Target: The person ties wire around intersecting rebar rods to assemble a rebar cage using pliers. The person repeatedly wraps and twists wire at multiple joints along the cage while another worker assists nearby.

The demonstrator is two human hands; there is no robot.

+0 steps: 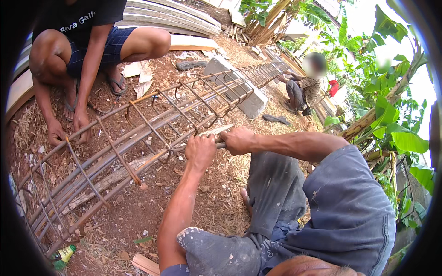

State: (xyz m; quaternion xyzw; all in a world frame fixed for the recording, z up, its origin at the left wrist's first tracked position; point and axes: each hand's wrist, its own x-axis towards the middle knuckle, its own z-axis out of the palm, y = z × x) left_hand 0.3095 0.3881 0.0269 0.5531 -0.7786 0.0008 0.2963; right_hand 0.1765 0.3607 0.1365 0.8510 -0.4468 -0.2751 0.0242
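Note:
My left hand (201, 151) is closed at the lower side rail of a long rebar cage (146, 118). Right beside it, my right hand (237, 140) grips a dark metal tool handle (221, 145), whose kind I cannot make out. The handle runs under my left fingers toward a joint of a square stirrup (169, 148) and the rail; what my left fingers hold is mostly hidden. A pale, narrow strip (216, 130) shows just above both hands. Rusty stirrups ring several long bars along the cage, which slants from lower left to upper right.
Across the cage, a crouching person's hands (69, 131) work at its upper rail. Another person (304, 85) squats by the far end. A concrete block (251, 103) lies beneath the cage. Stacked boards (170, 18), banana plants (386, 119) and a green bottle (64, 255) stand or lie around.

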